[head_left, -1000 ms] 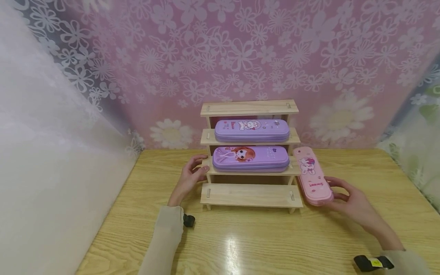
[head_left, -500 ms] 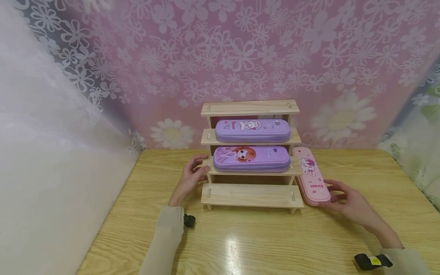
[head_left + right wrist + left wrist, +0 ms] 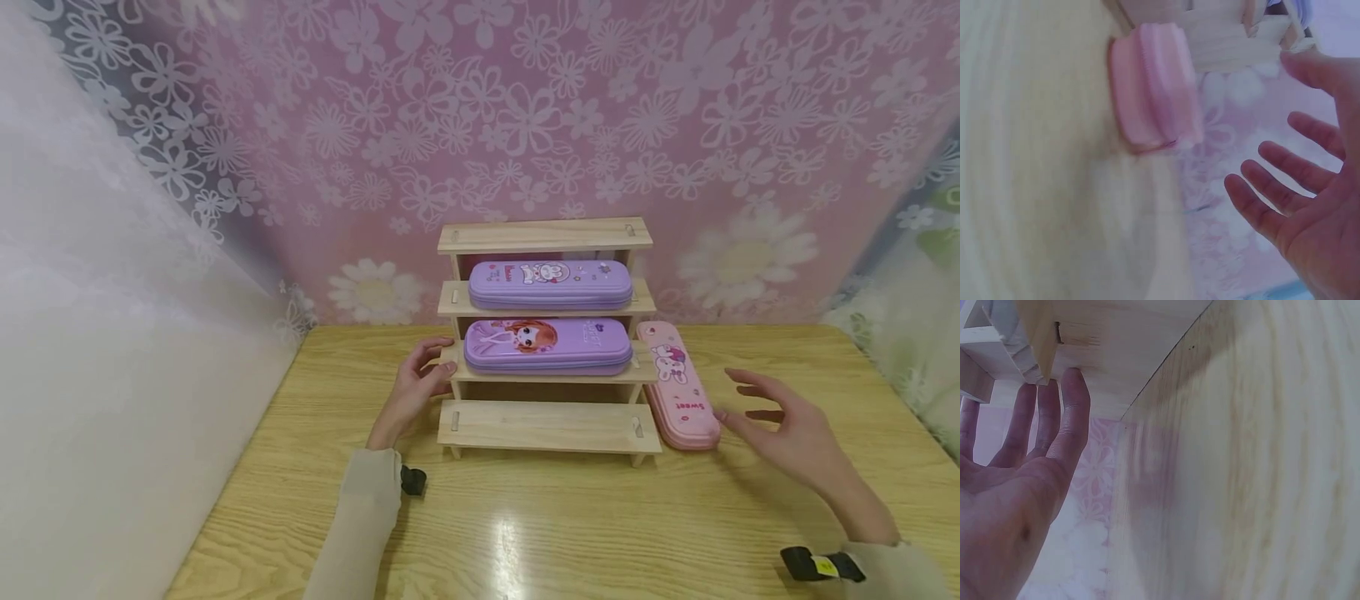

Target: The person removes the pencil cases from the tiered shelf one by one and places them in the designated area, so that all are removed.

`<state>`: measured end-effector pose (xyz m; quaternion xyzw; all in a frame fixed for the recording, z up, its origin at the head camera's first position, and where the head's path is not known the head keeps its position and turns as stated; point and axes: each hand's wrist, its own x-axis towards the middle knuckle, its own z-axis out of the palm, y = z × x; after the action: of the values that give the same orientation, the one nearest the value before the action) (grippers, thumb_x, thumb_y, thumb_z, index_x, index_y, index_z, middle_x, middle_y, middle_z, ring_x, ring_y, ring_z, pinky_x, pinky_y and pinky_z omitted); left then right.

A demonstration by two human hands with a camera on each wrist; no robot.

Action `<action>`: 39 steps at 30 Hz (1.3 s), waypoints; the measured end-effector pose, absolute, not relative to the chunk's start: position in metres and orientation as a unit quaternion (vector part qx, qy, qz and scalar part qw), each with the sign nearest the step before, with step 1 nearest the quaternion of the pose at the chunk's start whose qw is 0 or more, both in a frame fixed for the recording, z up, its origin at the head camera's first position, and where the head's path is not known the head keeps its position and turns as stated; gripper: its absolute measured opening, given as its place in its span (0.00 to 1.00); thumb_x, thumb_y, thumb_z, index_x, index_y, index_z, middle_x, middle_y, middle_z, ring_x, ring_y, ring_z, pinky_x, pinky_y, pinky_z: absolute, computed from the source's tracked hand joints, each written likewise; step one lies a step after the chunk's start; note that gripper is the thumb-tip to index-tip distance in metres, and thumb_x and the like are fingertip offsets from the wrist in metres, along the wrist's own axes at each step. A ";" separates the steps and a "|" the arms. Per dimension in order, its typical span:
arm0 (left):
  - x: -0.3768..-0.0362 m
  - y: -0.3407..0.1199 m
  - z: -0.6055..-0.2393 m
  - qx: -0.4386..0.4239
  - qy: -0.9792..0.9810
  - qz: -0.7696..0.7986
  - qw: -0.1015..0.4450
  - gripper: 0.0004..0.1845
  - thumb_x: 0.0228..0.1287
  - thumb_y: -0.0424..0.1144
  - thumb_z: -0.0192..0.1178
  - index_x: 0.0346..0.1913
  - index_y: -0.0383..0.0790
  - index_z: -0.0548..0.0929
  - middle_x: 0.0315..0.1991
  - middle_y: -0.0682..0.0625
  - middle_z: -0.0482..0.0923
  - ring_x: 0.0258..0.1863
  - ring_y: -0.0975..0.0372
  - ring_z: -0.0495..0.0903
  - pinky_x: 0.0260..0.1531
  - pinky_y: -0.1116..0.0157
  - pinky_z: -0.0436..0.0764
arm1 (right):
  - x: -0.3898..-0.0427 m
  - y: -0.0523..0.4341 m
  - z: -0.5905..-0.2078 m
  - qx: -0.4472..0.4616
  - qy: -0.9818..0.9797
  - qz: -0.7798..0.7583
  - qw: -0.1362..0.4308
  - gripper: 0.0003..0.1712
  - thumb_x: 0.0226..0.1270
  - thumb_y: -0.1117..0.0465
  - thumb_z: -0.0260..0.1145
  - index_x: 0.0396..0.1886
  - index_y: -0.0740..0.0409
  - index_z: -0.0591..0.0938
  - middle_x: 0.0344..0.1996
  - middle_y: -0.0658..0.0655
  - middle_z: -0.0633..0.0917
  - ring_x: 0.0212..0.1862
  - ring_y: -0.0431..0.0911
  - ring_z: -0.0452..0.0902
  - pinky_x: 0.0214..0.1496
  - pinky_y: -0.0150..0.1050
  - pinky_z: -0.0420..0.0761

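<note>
A tiered wooden shelf (image 3: pixel 547 427) stands on the table. My left hand (image 3: pixel 412 385) holds its left end, thumb and fingers about the end of the board second from the bottom. In the left wrist view several fingers (image 3: pixel 1072 419) reach the shelf's side panel (image 3: pixel 1116 337). A purple pencil case with a doll picture (image 3: pixel 573 346) lies on that board, and a lilac one with a rabbit (image 3: pixel 588 285) on the board above. The pink pencil case (image 3: pixel 678 387) lies slanted on the table against the shelf's right side. My right hand (image 3: pixel 798 433), fingers spread, is just right of it, apart.
A wood-grain table (image 3: pixel 570 533) spreads around the shelf. Behind it hangs a pink flowered backdrop (image 3: pixel 525 108). A pale sheet (image 3: pixel 97 333) closes off the left side, and a flowered one (image 3: pixel 930 317) the right.
My right hand has let go of the pink pencil case and drawn back to the right. The case has shifted slightly left towards the shelf. My left hand has stayed put.
</note>
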<state>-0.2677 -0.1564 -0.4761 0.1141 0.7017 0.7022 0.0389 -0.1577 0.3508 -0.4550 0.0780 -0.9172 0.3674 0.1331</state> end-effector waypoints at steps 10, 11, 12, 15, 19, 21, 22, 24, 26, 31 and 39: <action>-0.266 -0.154 -0.474 0.108 0.702 0.703 0.032 0.23 0.73 0.35 0.62 0.68 0.39 0.73 0.58 0.43 0.72 0.42 0.63 0.83 0.39 0.63 0.89 | -0.165 0.317 -0.436 0.117 -0.897 0.384 0.184 0.36 0.62 0.61 0.77 0.70 0.47 0.77 0.60 0.22 0.71 0.57 0.18 0.67 0.49 0.11 0.72; -0.266 -0.154 -0.475 0.107 0.704 0.702 0.031 0.24 0.73 0.35 0.62 0.68 0.39 0.72 0.58 0.43 0.72 0.42 0.63 0.83 0.39 0.63 0.89 | -0.167 0.314 -0.435 0.123 -0.894 0.386 0.191 0.36 0.60 0.63 0.78 0.69 0.47 0.78 0.60 0.23 0.72 0.57 0.19 0.68 0.49 0.11 0.72; -0.266 -0.154 -0.475 0.106 0.703 0.703 0.030 0.24 0.72 0.35 0.62 0.68 0.39 0.73 0.58 0.43 0.73 0.42 0.63 0.83 0.39 0.62 0.89 | -0.169 0.311 -0.434 0.130 -0.891 0.388 0.197 0.37 0.59 0.64 0.78 0.69 0.47 0.78 0.60 0.24 0.73 0.58 0.19 0.68 0.49 0.11 0.73; -0.266 -0.153 -0.476 0.105 0.703 0.703 0.027 0.24 0.72 0.35 0.63 0.68 0.39 0.73 0.57 0.44 0.74 0.43 0.62 0.83 0.41 0.58 0.89 | -0.175 0.300 -0.431 0.158 -0.877 0.397 0.221 0.38 0.54 0.69 0.80 0.67 0.48 0.80 0.59 0.27 0.77 0.58 0.22 0.71 0.50 0.13 0.75; -0.267 -0.153 -0.477 0.103 0.701 0.705 0.022 0.23 0.72 0.35 0.63 0.67 0.39 0.73 0.57 0.44 0.75 0.44 0.63 0.84 0.42 0.56 0.89 | -0.183 0.286 -0.428 0.205 -0.860 0.394 0.252 0.40 0.47 0.75 0.81 0.64 0.53 0.82 0.58 0.28 0.78 0.58 0.23 0.73 0.51 0.14 0.76; -0.267 -0.153 -0.478 0.102 0.698 0.708 0.020 0.23 0.72 0.35 0.63 0.67 0.39 0.74 0.57 0.44 0.75 0.44 0.63 0.85 0.41 0.56 0.89 | -0.187 0.279 -0.428 0.228 -0.850 0.393 0.269 0.41 0.43 0.76 0.81 0.62 0.57 0.82 0.58 0.35 0.81 0.58 0.24 0.74 0.53 0.15 0.76; -0.267 -0.153 -0.478 0.102 0.698 0.709 0.020 0.23 0.72 0.36 0.63 0.67 0.39 0.74 0.58 0.43 0.75 0.43 0.63 0.85 0.41 0.56 0.89 | -0.189 0.275 -0.427 0.233 -0.847 0.392 0.273 0.41 0.43 0.76 0.81 0.62 0.58 0.82 0.58 0.40 0.82 0.58 0.24 0.74 0.53 0.15 0.76; -0.266 -0.153 -0.477 0.100 0.698 0.709 0.019 0.23 0.72 0.36 0.63 0.67 0.40 0.74 0.58 0.42 0.75 0.43 0.62 0.85 0.40 0.56 0.89 | -0.192 0.269 -0.426 0.242 -0.842 0.394 0.279 0.41 0.42 0.77 0.81 0.62 0.61 0.82 0.58 0.50 0.84 0.58 0.24 0.74 0.54 0.16 0.75; -0.266 -0.153 -0.477 0.099 0.699 0.708 0.018 0.22 0.71 0.36 0.63 0.66 0.41 0.75 0.59 0.42 0.75 0.43 0.60 0.84 0.41 0.54 0.89 | -0.194 0.262 -0.424 0.254 -0.836 0.392 0.288 0.41 0.40 0.77 0.81 0.61 0.62 0.82 0.57 0.60 0.85 0.58 0.25 0.74 0.55 0.16 0.75; -0.268 -0.154 -0.479 0.098 0.704 0.703 0.015 0.22 0.71 0.38 0.65 0.65 0.44 0.76 0.58 0.42 0.76 0.44 0.57 0.84 0.42 0.50 0.89 | -0.200 0.248 -0.423 0.280 -0.819 0.394 0.310 0.42 0.35 0.80 0.81 0.59 0.66 0.83 0.55 0.66 0.85 0.60 0.25 0.73 0.57 0.15 0.74; -0.269 -0.157 -0.477 0.102 0.699 0.707 0.032 0.22 0.71 0.39 0.66 0.66 0.45 0.77 0.59 0.43 0.75 0.43 0.62 0.85 0.41 0.56 0.90 | -0.205 0.234 -0.423 0.259 -0.828 0.405 0.288 0.37 0.44 0.75 0.82 0.60 0.63 0.82 0.56 0.62 0.83 0.58 0.29 0.74 0.59 0.17 0.75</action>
<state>-0.2689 -0.1570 -0.4773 0.1018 0.6988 0.7073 0.0317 -0.2048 0.2337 -0.4225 0.2588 -0.8282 0.4052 0.2881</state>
